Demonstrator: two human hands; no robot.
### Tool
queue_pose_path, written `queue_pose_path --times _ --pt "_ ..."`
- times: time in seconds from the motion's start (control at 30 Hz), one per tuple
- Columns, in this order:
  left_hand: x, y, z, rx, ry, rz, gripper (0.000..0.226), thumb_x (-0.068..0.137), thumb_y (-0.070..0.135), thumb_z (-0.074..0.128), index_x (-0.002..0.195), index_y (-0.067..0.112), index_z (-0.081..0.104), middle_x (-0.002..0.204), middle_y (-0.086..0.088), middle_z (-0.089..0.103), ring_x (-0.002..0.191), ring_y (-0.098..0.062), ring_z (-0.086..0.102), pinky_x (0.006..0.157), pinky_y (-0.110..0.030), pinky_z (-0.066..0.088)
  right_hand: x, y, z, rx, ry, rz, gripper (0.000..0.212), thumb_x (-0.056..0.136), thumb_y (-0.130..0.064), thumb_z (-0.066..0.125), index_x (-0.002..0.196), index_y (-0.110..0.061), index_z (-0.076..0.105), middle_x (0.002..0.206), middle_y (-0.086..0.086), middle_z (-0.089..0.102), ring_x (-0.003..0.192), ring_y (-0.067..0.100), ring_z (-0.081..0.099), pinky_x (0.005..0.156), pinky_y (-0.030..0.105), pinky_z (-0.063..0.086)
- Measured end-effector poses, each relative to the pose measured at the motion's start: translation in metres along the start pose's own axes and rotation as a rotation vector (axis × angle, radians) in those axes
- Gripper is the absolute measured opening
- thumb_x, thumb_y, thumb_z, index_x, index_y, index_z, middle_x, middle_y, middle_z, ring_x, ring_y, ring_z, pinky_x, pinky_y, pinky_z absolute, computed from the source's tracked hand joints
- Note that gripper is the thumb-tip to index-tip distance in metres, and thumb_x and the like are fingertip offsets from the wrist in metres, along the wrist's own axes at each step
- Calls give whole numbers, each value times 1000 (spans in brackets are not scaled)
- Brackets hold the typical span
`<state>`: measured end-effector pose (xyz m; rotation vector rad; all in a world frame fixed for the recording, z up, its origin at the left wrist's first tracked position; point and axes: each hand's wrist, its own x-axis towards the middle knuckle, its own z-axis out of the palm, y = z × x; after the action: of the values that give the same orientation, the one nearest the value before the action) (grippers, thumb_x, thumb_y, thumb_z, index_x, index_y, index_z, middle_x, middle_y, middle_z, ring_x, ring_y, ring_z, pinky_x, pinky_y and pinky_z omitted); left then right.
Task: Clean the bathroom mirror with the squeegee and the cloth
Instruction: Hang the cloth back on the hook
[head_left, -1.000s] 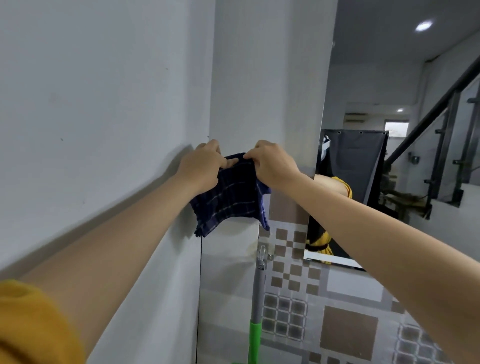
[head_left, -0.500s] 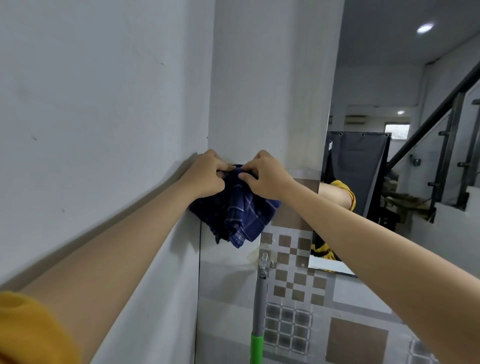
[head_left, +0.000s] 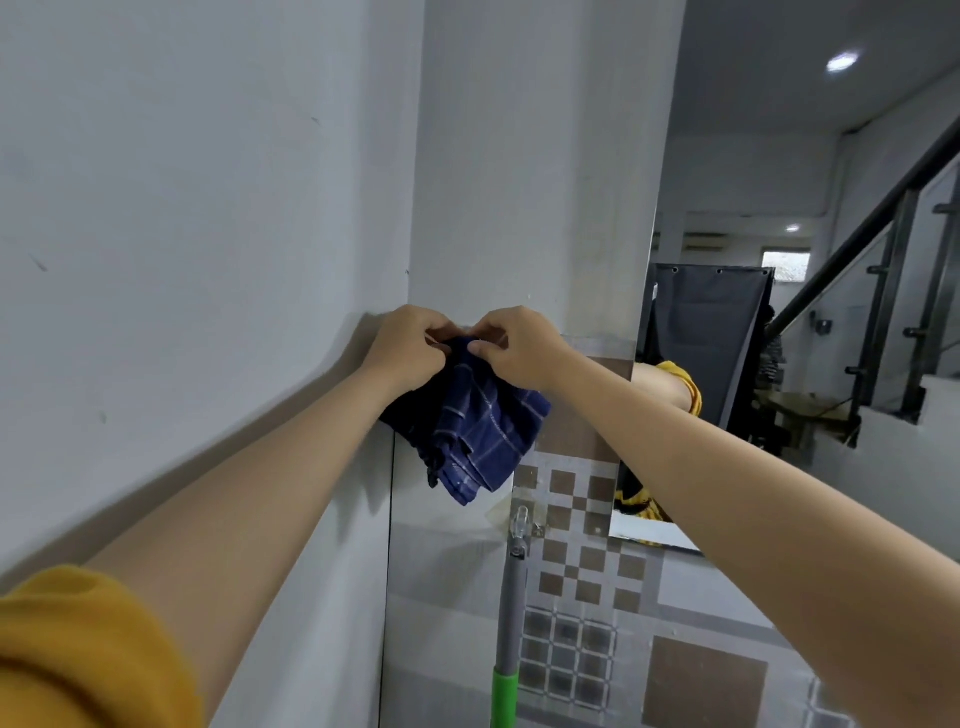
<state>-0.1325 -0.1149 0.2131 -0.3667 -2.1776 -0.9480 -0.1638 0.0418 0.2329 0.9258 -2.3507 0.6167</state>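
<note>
Standing beside the person, I see a yellow sleeve (head_left: 78, 649) at the lower left edge of view and one bare arm running up along the plain wall (head_left: 182, 208) to the left hand (head_left: 410, 345). Its fingers are curled shut, pinching the top edge of the single cloth (head_left: 478, 421), a dark blue checked one, right at the inner corner where the plain wall meets the tiled wall (head_left: 452, 571). Just to the right, the right hand (head_left: 511, 348) pinches the same top edge, thumb and fingers closed on the fabric, the two hands nearly touching. The cloth hangs bunched and folded below them, against the upper edge of the tiling. My guess is that it is held so high to gather it into a pad, or to hang it there; I cannot see any hook under the hands.

Below the cloth, one clear hook (head_left: 521, 525) on the tiled wall carries the one squeegee (head_left: 511, 597), its grey handle turning green at the bottom edge; its blade is out of view. Hanging there, it stays off the floor and within reach. Farther right is the one mirror (head_left: 727, 338), its left edge near the right wrist, untouched by either tool.
</note>
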Motion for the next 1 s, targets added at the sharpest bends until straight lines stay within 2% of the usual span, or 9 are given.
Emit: queue_pose_path --times 0.17,0.3,0.4,0.5,0.57,0.63,0.8,0.9,1.0 --pt "1 -4 7 -45 82 -40 26 80 -4 56 97 9 71 90 -5 70 79 -13 64 65 -14 48 4 -2 3 4 -17 86 23 93 -23 57 97 -5 70 93 12 70 86 28 62 78 38 53" --pt "-14 -5 13 -106 74 -35 27 81 -6 55 98 10 69 88 2 65 74 1 58 58 -2 43 -6 1 16 116 85 143 19 92 -19 57 100 -6 69 95 11 71 89 27 63 81 40 54" --pt "-23 -6 17 -148 98 -67 32 83 -7 55 107 10 67 97 2 65 80 0 58 64 -3 43 -24 -1 33 230 268 190 18 89 -18 62 105 -15 69 98 4 72 92 21 65 81 37 54" --pt "-32 -6 19 -154 95 -95 32 88 3 54 115 16 64 107 5 66 91 -7 61 76 -13 45 -41 -6 46 305 405 202 20 87 -16 65 106 -17 67 96 0 71 93 19 63 80 34 53" --pt "-39 -3 17 -186 53 -118 34 90 7 51 121 20 60 108 11 62 93 -4 59 78 -14 44 -47 -10 49 364 426 209 19 88 -12 63 108 -14 65 98 2 71 91 16 63 78 29 52" --pt "-45 -2 16 -220 14 -143 39 92 5 48 126 21 56 107 17 57 94 2 56 75 -8 40 -49 -12 50 350 408 215 21 91 -11 59 111 -13 64 102 3 71 92 17 64 76 27 51" --pt "-60 9 11 -223 -8 -164 42 92 0 43 129 18 52 106 20 56 108 -6 51 81 -10 38 -61 -16 38 267 298 216 32 96 -10 50 127 -11 59 117 6 68 106 23 62 81 21 42" --pt "-66 18 9 -237 40 -208 47 93 6 44 139 13 38 139 0 46 129 -15 41 102 -25 34 -82 -24 28 238 297 185 40 97 -14 50 137 -10 48 133 7 59 121 23 54 91 20 38" --pt "-90 32 12 -250 174 -196 46 92 9 45 138 16 40 142 -2 44 128 -12 42 99 -22 34 -112 -47 5 288 352 215 43 96 -15 52 139 -13 45 139 4 54 127 19 50 100 20 36"
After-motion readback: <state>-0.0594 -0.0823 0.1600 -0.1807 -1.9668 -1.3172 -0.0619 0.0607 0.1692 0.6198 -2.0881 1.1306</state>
